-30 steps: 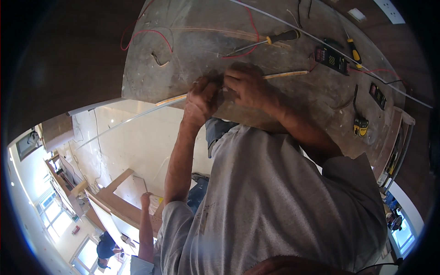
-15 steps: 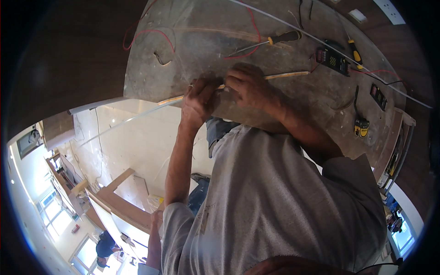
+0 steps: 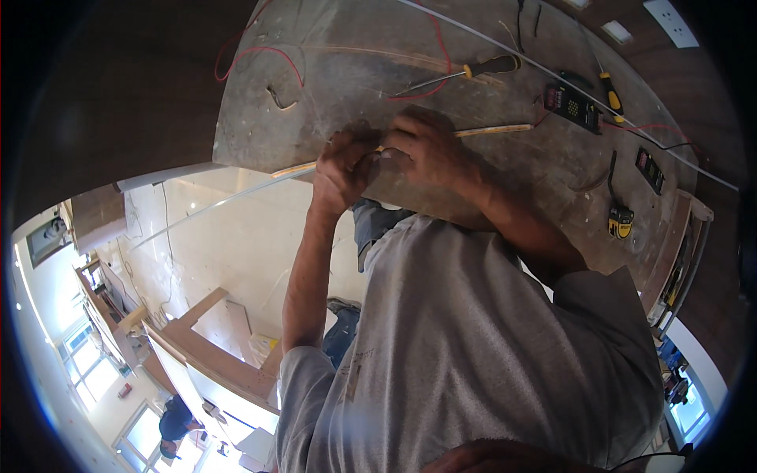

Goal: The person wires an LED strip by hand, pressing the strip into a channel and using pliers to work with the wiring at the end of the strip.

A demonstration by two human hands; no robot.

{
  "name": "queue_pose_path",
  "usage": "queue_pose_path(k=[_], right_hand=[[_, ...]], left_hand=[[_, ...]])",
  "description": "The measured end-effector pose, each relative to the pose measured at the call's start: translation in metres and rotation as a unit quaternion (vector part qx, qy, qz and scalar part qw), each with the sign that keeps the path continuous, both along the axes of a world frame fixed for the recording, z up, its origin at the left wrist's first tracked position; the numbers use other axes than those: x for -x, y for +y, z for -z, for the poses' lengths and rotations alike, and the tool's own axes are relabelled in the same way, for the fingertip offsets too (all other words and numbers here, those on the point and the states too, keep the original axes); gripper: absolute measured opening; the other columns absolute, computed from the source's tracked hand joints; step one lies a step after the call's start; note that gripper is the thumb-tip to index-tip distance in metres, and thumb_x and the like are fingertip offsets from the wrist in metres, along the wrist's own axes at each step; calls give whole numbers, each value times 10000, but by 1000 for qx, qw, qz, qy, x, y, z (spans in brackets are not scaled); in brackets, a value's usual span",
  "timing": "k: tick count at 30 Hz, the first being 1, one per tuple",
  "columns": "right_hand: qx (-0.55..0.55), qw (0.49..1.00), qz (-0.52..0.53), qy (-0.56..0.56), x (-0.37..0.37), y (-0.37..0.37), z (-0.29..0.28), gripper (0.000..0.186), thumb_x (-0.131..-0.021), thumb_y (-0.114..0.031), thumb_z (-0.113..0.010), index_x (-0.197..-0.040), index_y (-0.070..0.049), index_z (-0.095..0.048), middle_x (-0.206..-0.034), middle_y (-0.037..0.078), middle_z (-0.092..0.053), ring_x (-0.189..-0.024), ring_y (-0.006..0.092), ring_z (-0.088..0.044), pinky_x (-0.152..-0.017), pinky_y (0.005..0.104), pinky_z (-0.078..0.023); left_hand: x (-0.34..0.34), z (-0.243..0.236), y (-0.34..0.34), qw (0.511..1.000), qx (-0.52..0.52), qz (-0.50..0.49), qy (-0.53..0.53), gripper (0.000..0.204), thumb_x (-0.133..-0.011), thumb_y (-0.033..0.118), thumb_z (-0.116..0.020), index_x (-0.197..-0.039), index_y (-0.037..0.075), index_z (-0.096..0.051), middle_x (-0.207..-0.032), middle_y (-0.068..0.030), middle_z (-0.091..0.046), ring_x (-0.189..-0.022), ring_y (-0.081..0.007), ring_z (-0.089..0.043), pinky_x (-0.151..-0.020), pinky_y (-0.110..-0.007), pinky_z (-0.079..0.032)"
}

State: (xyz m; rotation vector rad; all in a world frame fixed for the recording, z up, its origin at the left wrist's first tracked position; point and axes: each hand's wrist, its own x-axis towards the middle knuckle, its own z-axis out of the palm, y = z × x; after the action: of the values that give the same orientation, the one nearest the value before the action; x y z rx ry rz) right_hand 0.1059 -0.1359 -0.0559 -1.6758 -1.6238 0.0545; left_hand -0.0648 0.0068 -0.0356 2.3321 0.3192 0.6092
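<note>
Both hands worked close together: the left hand (image 3: pixel 341 167) and right hand (image 3: pixel 430 148) were clamped on a thin wooden strip (image 3: pixel 493 130) across the dusty workbench (image 3: pixel 331 87).

Long thin pale wooden strip (image 3: pixel 489 130) lying flat across the dusty bench (image 3: pixel 331 87), running left to right, its middle hidden under both hands, left end poking past the bench edge

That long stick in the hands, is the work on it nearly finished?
Hard to tell. Both hands, left hand and right hand, grip the thin wooden strip at its middle on the worktable. The screwdriver lies unused. Nothing looks finished yet; the fingers hide what they do.
</note>
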Motion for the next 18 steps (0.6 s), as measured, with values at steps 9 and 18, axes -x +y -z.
queue_pose_path(k=[9, 18], right_hand=[[4, 1000, -2, -8, 1, 3, -4, 256, -690, -80, -787, -930, -98, -698, -1005, 57, -650, -1006, 319, -647, -909, 469, -519], [30, 999, -26, 22, -1, 5, -9, 266, -640, -39, -758, -886, -100, -677, -964, 58, -630, -967, 319, -641, -868, 465, -514]], left_hand=[[0, 2, -2, 999, 21, -23, 16, 241, -795, -46, -749, -1008, 48, -810, -1046, -144, -759, -976, -369, -718, -859, -424, -578], [-3, -1, -5, 999, 22, -26, 12, 173, -746, -2, -798, -911, 44, -778, -972, -149, -739, -905, -383, -685, -788, -446, -563]])
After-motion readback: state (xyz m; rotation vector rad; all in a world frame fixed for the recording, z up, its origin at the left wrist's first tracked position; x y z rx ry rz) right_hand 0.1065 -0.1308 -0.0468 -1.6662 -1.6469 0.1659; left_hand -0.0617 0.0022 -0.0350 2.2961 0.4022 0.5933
